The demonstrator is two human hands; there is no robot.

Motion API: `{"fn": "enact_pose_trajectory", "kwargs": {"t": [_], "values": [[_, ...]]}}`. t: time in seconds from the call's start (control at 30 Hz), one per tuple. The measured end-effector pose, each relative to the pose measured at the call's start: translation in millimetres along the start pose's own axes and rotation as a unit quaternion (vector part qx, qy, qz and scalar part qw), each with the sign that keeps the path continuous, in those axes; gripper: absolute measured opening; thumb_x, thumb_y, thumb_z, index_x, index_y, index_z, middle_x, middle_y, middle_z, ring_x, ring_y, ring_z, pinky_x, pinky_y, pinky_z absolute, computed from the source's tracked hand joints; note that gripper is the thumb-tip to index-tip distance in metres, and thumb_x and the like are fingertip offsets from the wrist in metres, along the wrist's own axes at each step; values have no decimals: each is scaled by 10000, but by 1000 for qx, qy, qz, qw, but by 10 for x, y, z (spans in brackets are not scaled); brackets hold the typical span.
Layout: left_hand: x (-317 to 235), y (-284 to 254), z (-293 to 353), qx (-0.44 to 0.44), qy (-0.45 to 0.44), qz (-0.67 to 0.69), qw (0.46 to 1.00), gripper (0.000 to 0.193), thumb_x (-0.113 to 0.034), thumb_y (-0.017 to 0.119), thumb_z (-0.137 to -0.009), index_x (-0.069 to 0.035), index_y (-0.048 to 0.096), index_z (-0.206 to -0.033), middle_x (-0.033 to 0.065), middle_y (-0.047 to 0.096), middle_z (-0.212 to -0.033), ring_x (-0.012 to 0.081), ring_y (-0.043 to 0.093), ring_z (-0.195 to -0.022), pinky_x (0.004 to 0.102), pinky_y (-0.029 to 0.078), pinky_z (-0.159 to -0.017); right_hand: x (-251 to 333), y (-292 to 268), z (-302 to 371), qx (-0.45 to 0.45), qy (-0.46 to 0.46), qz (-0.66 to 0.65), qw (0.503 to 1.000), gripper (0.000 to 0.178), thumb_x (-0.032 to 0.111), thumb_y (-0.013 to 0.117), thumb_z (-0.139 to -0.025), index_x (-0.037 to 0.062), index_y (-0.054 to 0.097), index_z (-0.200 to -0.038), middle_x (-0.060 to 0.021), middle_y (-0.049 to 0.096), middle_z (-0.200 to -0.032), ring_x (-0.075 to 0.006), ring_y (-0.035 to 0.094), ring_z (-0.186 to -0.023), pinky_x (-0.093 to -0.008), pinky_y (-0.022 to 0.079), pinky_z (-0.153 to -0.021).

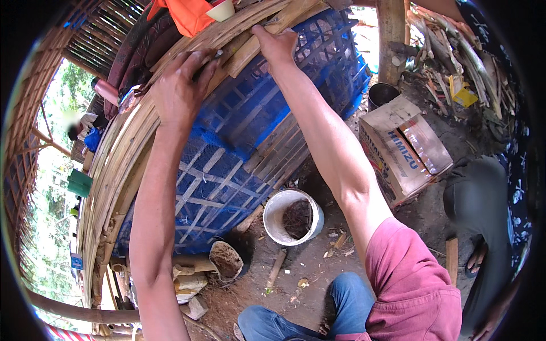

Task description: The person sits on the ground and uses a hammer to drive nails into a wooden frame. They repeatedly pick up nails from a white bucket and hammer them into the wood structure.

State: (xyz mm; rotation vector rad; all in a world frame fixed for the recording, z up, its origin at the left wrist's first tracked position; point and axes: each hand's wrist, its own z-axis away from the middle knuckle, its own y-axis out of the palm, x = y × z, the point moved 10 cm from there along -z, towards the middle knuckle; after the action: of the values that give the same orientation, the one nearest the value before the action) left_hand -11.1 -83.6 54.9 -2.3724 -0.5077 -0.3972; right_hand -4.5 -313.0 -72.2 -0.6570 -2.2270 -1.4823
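My left hand (183, 85) reaches up to the long bamboo and wood rail, its fingers bent round a small dark thing with a pale round tip (219, 53); most of it is hidden, so its kind does not show. My right hand (277, 46) is closed on a short wooden board (244, 58), thumb on top and the other fingers mostly hidden. This board lies along the rail of split bamboo strips (128, 136). Below both hands hangs a panel of blue netting (207, 190) crossed by pale slats.
A white bucket (270, 219) stands on the dirt floor beside a sack of brown matter (226, 258). To the right are a cardboard box (392, 142), a dark pot (382, 95) and piled firewood (449, 51). Another person's leg (483, 199) is at far right. Orange cloth (187, 16) lies above my hands.
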Motion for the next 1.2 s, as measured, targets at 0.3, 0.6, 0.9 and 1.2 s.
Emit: {"fn": "enact_pose_trajectory", "kwargs": {"t": [0.3,0.6,0.9,1.2], "values": [[-73,-38,-44,-68,-15,10,998,194,-280,725,-816,-102,723,-894,42,652,-829,260,653,-677,348,495,-590,24,-11,69,11,62,-2,998,333,64,774,-703,-72,644,-978,-118,683,-919,-176,661,-787,-318,533,-682],[-23,42,-82,-48,-54,20,997,216,-272,724,-816,-71,718,-896,89,635,-792,282,643,-645,350,478,-606,68,-15,103,65,52,0,997,377,132,802,-743,-25,621,-1034,-106,670,-878,-170,663,-716,-299,531,-566],[4,13,-81,-48,-54,84,994,231,-277,721,-830,-57,716,-900,75,652,-749,263,655,-660,329,490,-622,492,-782,1494,128,153,179,963,438,194,684,-885,-38,521,-1218,-22,565,-720,-104,595,-597,-266,516,-525],[-50,99,-13,-72,9,36,997,175,-268,708,-834,-103,717,-892,-2,671,-1004,234,665,-864,333,515,-721,911,-666,1970,145,151,98,973,263,113,633,-917,19,534,-1142,3,539,-693,-60,518,-539,-228,439,-501]]}}
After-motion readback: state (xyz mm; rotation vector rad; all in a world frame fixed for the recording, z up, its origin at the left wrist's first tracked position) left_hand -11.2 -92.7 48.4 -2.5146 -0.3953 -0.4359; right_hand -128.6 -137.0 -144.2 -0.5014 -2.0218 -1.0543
